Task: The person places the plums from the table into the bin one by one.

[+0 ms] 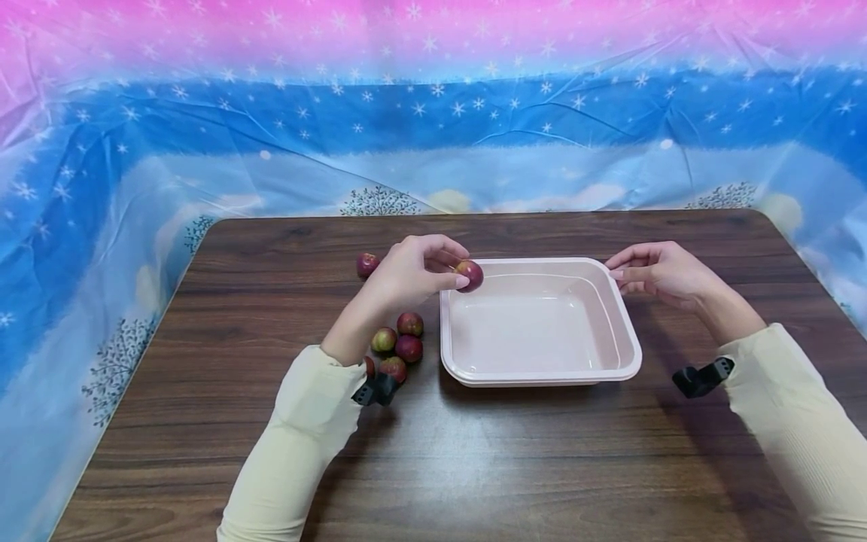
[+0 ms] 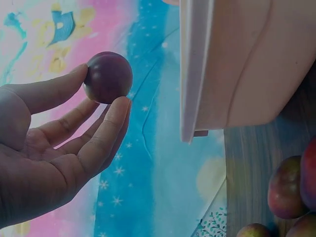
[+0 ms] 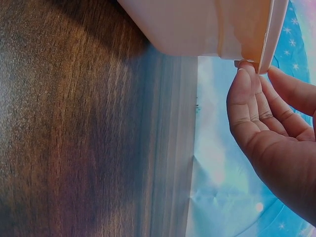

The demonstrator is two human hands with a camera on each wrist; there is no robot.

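One wood-grained table stretches toward us from a glossy, round-cornered plastic basin. We see the right hand pinching its rim between thumb and fingers; the left hand, loosely curled, holds a smooth round plum near the basin's left edge.

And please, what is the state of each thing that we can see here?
Held fruit: raised above the table
Left hand: pinching the held fruit
Tub: upright, open, nothing visible inside
Right hand: pinching the tub's rim
Loose fruits: lying on the table, left of the tub
Cloth backdrop: hanging, creased
Sleeves: covering both forearms
Black wrist devices: worn, one per wrist
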